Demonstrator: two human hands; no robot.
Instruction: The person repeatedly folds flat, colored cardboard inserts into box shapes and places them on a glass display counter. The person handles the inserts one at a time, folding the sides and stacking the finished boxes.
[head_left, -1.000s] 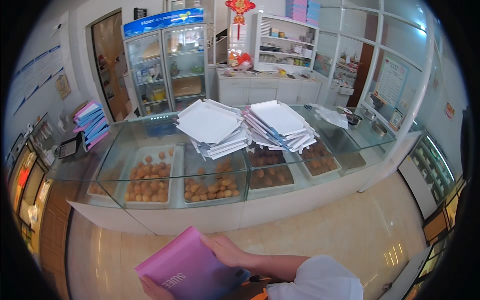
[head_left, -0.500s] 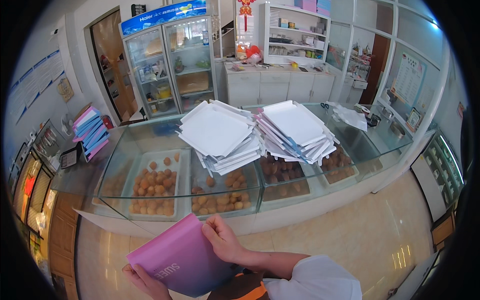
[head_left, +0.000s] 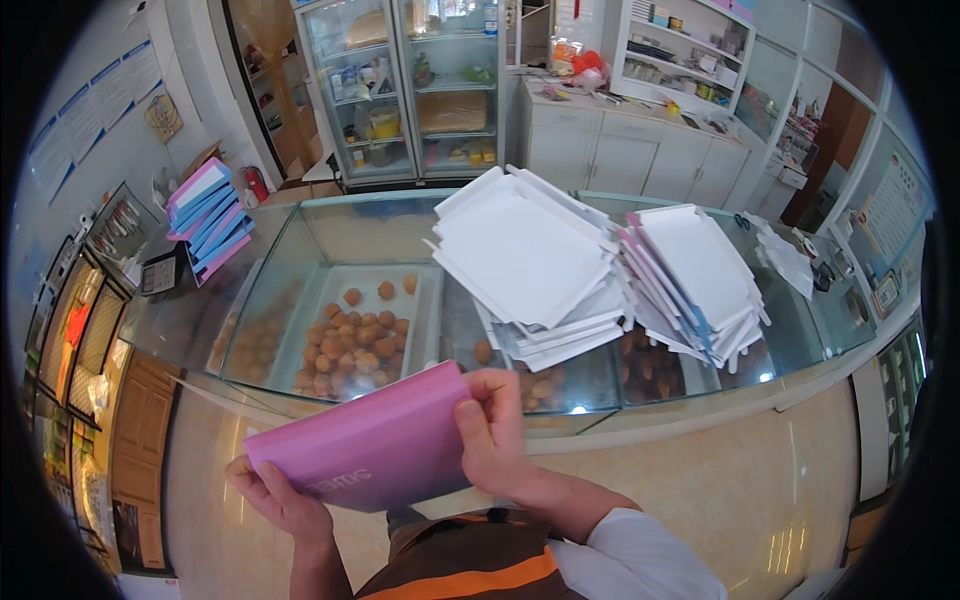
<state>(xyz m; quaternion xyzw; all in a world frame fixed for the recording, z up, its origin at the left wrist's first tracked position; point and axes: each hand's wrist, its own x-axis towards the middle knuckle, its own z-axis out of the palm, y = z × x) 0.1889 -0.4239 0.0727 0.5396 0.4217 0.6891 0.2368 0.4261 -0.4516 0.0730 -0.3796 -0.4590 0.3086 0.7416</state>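
Observation:
A pink-to-purple cardboard box (head_left: 365, 440) with pale lettering is held up in front of me, tilted, above the floor by the counter. My left hand (head_left: 285, 500) pinches its lower left corner between thumb and fingers. At the opposite end, my right hand (head_left: 492, 428) grips the right edge, thumb on the printed face and fingers behind. The box's far side is hidden from view. Beyond it, a stack of white cardboard trays (head_left: 525, 250) lies on the glass counter, beside a second stack of white trays (head_left: 690, 255) with pink and blue edges.
The glass display counter (head_left: 350, 205) contains several round brown pastries (head_left: 350, 345) in trays. Pink and blue boxes (head_left: 212, 215) are piled at its left end, next to a calculator (head_left: 160, 274). Scissors (head_left: 742, 221) and crumpled white paper (head_left: 785, 262) lie right. A glass-door fridge (head_left: 405, 90) stands behind.
The box has been raised toward the counter and tipped so its face looks flatter. Both hands keep hold of it and have moved up with it. My view has shifted left and down.

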